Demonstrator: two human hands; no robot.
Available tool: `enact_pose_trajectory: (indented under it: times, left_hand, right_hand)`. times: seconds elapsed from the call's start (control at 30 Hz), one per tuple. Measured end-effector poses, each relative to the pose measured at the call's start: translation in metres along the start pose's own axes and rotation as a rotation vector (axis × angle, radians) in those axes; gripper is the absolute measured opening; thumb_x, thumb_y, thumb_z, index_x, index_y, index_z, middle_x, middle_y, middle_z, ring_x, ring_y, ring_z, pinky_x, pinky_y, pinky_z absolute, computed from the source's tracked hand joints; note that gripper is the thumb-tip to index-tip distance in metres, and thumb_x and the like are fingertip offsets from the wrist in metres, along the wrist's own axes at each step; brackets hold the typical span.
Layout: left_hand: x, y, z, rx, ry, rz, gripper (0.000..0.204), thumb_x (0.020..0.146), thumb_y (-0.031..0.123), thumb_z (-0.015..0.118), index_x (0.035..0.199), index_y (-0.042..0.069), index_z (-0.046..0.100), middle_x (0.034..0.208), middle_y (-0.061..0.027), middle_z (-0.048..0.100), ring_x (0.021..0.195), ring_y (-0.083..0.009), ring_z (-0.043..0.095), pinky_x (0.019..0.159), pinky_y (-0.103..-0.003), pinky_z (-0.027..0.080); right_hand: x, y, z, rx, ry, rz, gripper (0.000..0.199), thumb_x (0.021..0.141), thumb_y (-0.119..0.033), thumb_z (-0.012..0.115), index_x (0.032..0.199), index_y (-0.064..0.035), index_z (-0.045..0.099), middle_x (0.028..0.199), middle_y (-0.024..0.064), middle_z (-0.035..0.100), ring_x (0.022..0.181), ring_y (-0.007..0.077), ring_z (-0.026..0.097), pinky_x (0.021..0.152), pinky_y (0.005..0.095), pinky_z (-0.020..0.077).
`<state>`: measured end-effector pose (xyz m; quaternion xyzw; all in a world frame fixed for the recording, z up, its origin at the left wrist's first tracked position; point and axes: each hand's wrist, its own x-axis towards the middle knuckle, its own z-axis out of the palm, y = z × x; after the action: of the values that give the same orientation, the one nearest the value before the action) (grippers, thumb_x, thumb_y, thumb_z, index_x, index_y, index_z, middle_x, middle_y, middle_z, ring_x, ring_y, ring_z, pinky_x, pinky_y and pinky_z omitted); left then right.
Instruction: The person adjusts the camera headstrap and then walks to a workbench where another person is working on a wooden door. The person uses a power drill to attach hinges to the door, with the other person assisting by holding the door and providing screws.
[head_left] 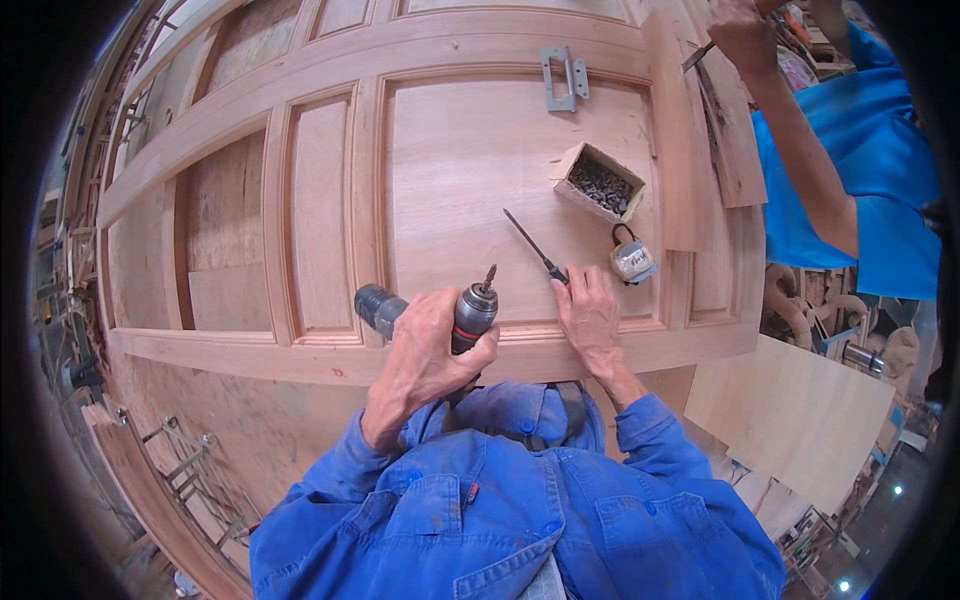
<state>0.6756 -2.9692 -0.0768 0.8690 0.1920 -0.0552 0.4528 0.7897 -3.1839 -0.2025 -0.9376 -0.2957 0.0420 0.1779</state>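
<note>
"What is leftmost?"

"Above the near edge of the brown panelled wooden door, the left hand is wrapped around a grey-black cylindrical power drill; its bit points upward, perhaps for safety."

"And rightward?"

"The right hand pinches a slim black screwdriver (by its handle) over the door, where lie a grey metal hinge, an open cardboard box of dark pieces and a yellowish tape measure, probably for reach."
</note>
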Motion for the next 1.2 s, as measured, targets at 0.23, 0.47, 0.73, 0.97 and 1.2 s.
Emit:
enact_pose_trajectory:
  times: [0.23, 0.47, 0.73, 0.97, 1.2]
  left_hand:
    - [0.002, 0.0, 0.014, 0.019, 0.016, 0.141, 0.034, 0.079, 0.026, 0.077, 0.097, -0.001, 0.064, 0.084, -0.0203, 0.067, 0.083, -0.0398, 0.064, 0.077, -0.049, 0.051]
    - [-0.003, 0.01, 0.033, -0.128, 0.02, 0.176, 0.037, 0.08, 0.03, 0.078, 0.096, 0.0, 0.064, 0.082, -0.0196, 0.067, 0.078, -0.0399, 0.065, 0.075, -0.049, 0.05]
    - [-0.001, 0.03, 0.021, -0.167, -0.132, 0.119, 0.038, 0.081, 0.029, 0.076, 0.1, -0.001, 0.063, 0.083, -0.0198, 0.066, 0.078, -0.0395, 0.063, 0.075, -0.047, 0.05]
    - [-0.003, 0.032, 0.015, -0.112, -0.109, 0.176, 0.036, 0.082, 0.029, 0.076, 0.099, 0.001, 0.063, 0.084, -0.0183, 0.066, 0.081, -0.0374, 0.064, 0.075, -0.046, 0.049]
    - [-0.012, 0.002, 0.004, -0.416, -0.148, 0.224, 0.033, 0.075, 0.022, 0.078, 0.094, 0.0, 0.062, 0.082, -0.0117, 0.061, 0.081, -0.0314, 0.06, 0.085, -0.045, 0.049]
  right_hand:
    - [0.03, -0.086, -0.086, 1.303, -0.222, 0.122, 0.022, 0.096, -0.016, 0.073, 0.109, 0.0024, 0.073, 0.105, 0.0103, 0.07, 0.094, 0.0176, 0.067, 0.081, 0.0298, 0.054]
    - [0.016, -0.081, -0.096, 1.335, -0.183, 0.175, 0.013, 0.098, -0.008, 0.069, 0.101, 0.0022, 0.076, 0.101, 0.0078, 0.072, 0.094, 0.0125, 0.066, 0.082, 0.0269, 0.0538]
    - [0.023, -0.073, -0.115, 1.432, -0.202, 0.246, 0.012, 0.096, -0.007, 0.071, 0.099, 0.0026, 0.077, 0.098, 0.0078, 0.074, 0.091, 0.0135, 0.067, 0.081, 0.0288, 0.0557]
    - [0.02, -0.069, -0.11, 1.267, -0.155, 0.188, 0.017, 0.097, -0.011, 0.072, 0.107, 0.0018, 0.075, 0.099, 0.0095, 0.074, 0.092, 0.0139, 0.068, 0.08, 0.0293, 0.0562]
    - [-0.011, -0.017, -0.011, 0.186, -0.094, -0.041, 0.045, 0.085, -0.023, 0.079, 0.118, -0.0006, 0.059, 0.106, 0.0155, 0.057, 0.096, 0.0355, 0.06, 0.081, 0.0456, 0.0519]
